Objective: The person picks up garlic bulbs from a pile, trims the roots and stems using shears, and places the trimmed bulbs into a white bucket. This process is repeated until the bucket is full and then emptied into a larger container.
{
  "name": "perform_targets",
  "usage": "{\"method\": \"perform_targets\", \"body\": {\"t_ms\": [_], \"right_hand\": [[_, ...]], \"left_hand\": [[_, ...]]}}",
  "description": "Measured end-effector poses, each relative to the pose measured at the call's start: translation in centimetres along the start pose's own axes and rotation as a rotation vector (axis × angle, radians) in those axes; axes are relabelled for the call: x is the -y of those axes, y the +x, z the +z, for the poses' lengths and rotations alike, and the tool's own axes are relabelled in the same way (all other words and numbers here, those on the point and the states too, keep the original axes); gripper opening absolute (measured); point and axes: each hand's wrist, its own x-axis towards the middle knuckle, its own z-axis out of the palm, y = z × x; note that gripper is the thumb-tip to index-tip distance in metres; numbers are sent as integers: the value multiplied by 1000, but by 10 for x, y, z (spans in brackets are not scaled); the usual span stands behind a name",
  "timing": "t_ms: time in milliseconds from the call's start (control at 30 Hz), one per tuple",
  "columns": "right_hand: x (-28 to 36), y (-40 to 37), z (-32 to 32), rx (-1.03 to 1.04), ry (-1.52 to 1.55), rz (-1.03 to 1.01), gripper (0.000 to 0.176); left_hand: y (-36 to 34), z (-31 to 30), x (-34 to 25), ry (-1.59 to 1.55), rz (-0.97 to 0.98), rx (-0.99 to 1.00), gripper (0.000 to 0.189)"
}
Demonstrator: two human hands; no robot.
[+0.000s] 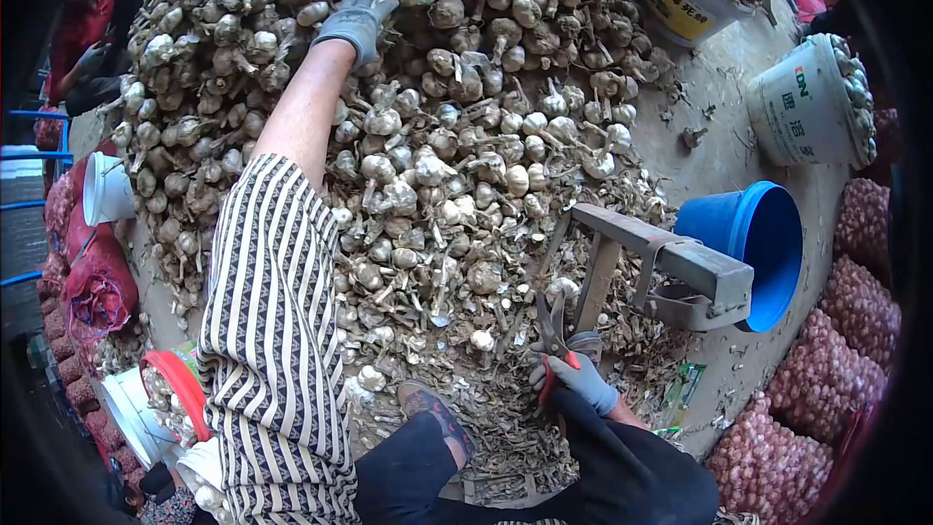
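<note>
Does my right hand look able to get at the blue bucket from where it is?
Probably, though not in a straight line: the wooden bench stands partly between the blue bucket and your right hand, which holds scissors. Reaching around it looks feasible.

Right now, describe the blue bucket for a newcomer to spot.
Start at the big garlic heap. By its lower right edge stands a wooden frame, and the bucket is just right of it. It is blue; the pails above are whitish.

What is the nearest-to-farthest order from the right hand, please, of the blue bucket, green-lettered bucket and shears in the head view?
1. Shears: held in the right hand.
2. Blue bucket: ahead, to the right.
3. Green-lettered bucket: ahead-right, beyond the blue one.
</note>
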Motion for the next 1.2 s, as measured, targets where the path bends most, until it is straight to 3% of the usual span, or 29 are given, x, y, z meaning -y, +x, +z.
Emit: {"method": "perform_targets", "body": {"t_ms": [100, 167, 233, 300, 333, 367, 433, 500, 533, 567, 633, 700, 800, 833, 933, 1000, 1033, 1100, 1133, 1167, 1200], "right_hand": [[-5, 3, -4, -20, 78, 50, 50], [-1, 7, -5, 5, 43, 74, 51], [-2, 4, 0, 8, -17, 0, 46], [14, 1, 12, -42, -175, -116, 30], [26, -1, 18, -75, -259, -116, 27], [38, -2, 23, -109, -342, -109, 25], [62, -3, 31, -186, -672, -298, 27], [69, 4, 27, -275, -1151, -454, 39], [78, 3, 35, -271, -1164, -534, 44], [88, 1, 44, -269, -1177, -620, 49], [91, 3, 46, -169, -1331, -565, 50], [92, 1, 53, -113, -1363, -540, 50], [82, 5, 58, -28, -1400, -553, 51], [81, 4, 61, -21, -1406, -551, 51], [84, 4, 71, 18, -1470, -520, 49], [75, 2, 66, 58, -1516, -487, 45], [65, 1, 63, 43, -1520, -464, 45], [49, 6, 59, 21, -1270, -555, 36], [54, 1, 64, -21, -1189, -456, 28], [52, 0, 65, -8, -1196, -459, 28], [50, -2, 64, -21, -1055, -293, 28]], "left_hand": [[2, 5, -19, 19, -41, 86, 71], [-16, 11, -34, -371, -135, 98, 67], [-40, 16, -51, -599, -35, 76, 69], [-82, 30, -72, -1156, 11, 302, 63], [-127, 11, -94, -1537, -113, 468, 43], [-157, 29, -101, -1780, -241, 717, 35], [-239, 21, -127, -1888, -456, 784, 46], [-305, 58, -122, -2135, -265, 1053, 52], [-333, 50, -139, -2058, -473, 951, 53], [-357, 36, -150, -2019, -481, 850, 51], [-391, 40, -167, -1992, -543, 765, 45], [-408, 48, -173, -2113, -325, 747, 50], [-431, 36, -185, -1853, -298, 706, 59], [-436, 40, -191, -1693, -225, 589, 56], [-448, 36, -194, -1570, -191, 595, 59], [-457, 24, -190, -1268, -244, 567, 62], [-457, 15, -187, -1221, -261, 545, 74], [-477, 40, -188, -1000, -221, 219, 65], [-479, 46, -188, -1002, -226, 213, 65], [-481, 53, -187, -1487, -450, 288, 56], [-484, 60, -185, -1967, -681, 351, 48]]}}
